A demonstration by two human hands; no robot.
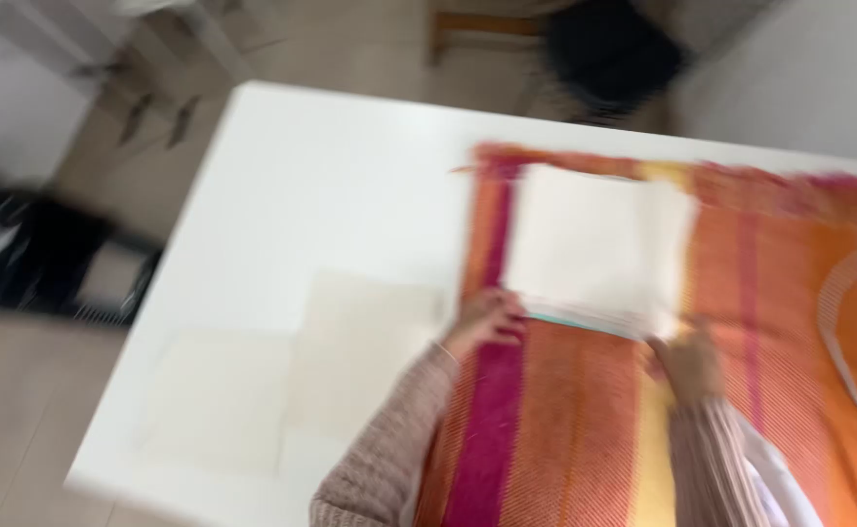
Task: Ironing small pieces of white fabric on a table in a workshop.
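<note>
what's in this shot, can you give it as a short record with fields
surface: white table
cloth: striped orange, pink and yellow cloth spread over the right part of the table
stack: white folded fabric stack lying on the cloth
left hand: left hand at the stack's near left corner, grip blurred
right hand: right hand at the stack's near right corner, grip blurred
beside: two pale flat squares on the bare table, left of the cloth
background: dark chair beyond the table
image: motion-blurred
</note>
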